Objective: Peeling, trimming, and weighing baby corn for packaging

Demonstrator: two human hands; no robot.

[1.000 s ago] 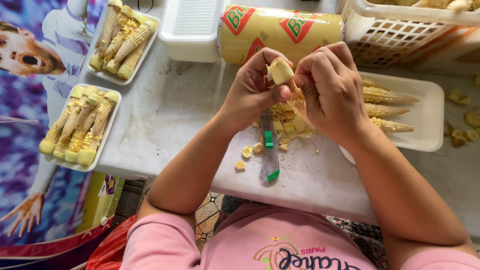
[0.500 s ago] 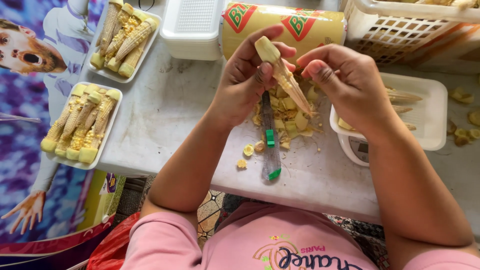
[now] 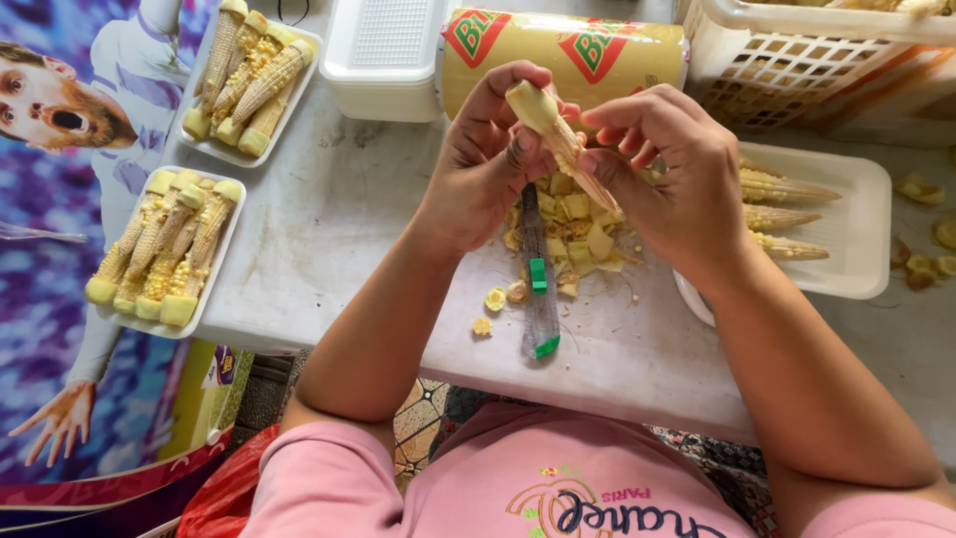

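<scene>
Both hands are up over the middle of the surface, sharing one ear of baby corn. Her left hand is closed around its thick, blunt-cut base, thumb and fingers wrapped tight, so the ear stands tilted with the cut end uppermost. Her right hand pinches the lower, tapering part between thumb and fingertips.

Nearest me, on the pale, scuffed surface, lies a slim utility knife with green slider and green end cap, untouched by either hand. Beside it sit a few small round slices of stem, and just beyond, directly under the hands, a heap of trimmings: chunky pale-yellow offcuts and crumbs.

Judging by how things lie, the work looks well underway. To the left, two white foam trays are already filled with trimmed ears laid side by side, bumpy and cream-yellow with squared green-tinged ends: one tray nearer, the other tray farther back. To the right, a third foam tray holds only a few pointed ears, so there is room left there.

Farther back stand a stack of empty white trays, a yellow roll of wrap lying on its side, and a white plastic lattice basket, its contents barely showing.
</scene>
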